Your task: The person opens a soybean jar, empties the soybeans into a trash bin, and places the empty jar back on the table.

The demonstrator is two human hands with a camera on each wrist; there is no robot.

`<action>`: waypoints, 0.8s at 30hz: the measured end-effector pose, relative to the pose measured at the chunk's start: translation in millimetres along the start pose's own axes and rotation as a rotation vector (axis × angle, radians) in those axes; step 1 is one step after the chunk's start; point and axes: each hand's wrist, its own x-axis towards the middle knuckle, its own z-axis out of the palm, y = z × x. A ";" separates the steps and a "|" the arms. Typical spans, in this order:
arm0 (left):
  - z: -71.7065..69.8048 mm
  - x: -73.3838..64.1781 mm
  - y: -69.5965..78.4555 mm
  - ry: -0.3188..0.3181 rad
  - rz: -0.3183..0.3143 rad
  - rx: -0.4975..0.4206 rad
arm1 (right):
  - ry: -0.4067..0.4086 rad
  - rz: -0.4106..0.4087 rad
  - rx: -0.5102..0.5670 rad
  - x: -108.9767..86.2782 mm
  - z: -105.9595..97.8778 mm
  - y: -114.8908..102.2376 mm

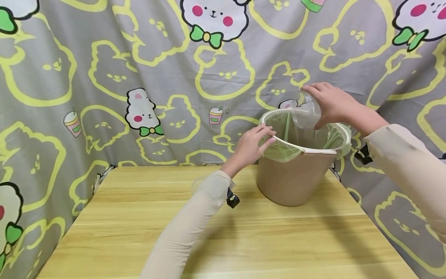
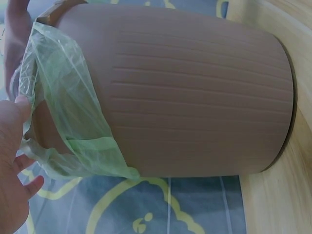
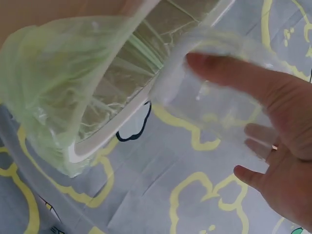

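A brown trash bin (image 1: 294,180) with a white rim stands on the table, lined with a pale green bag (image 1: 283,153) folded over the edge. On the bin's near left rim my left hand (image 1: 251,146) holds on, fingers over the edge; its thumb touches the bag in the left wrist view. My right hand (image 1: 332,102) grips a clear plastic cup (image 1: 307,112) over the bin's opening. In the right wrist view the cup (image 3: 214,92) lies tilted, with the thumb along one side. The bin's bottom inside is hidden.
A wooden table (image 1: 139,232) lies under the bin. Behind it and at the sides hangs a grey patterned curtain (image 1: 167,147), close to the bin. A faint clear round thing (image 1: 197,185) shows on the table behind my left sleeve.
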 end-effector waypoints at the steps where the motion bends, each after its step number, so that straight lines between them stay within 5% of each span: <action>1: 0.4 -0.1 -0.3 0.002 0.000 -0.002 | -0.005 -0.002 0.002 -0.2 0.4 0.3; 7: 0.9 -0.1 -1.1 0.008 0.005 0.015 | -0.105 -0.038 -0.060 -2.3 7.4 1.8; 13: 0.3 -0.6 -1.2 0.001 0.000 0.017 | -0.075 0.027 0.007 -0.6 0.1 1.1; 24: 0.8 0.3 -3.4 0.006 0.005 0.010 | -0.114 -0.016 -0.031 -2.4 18.8 2.6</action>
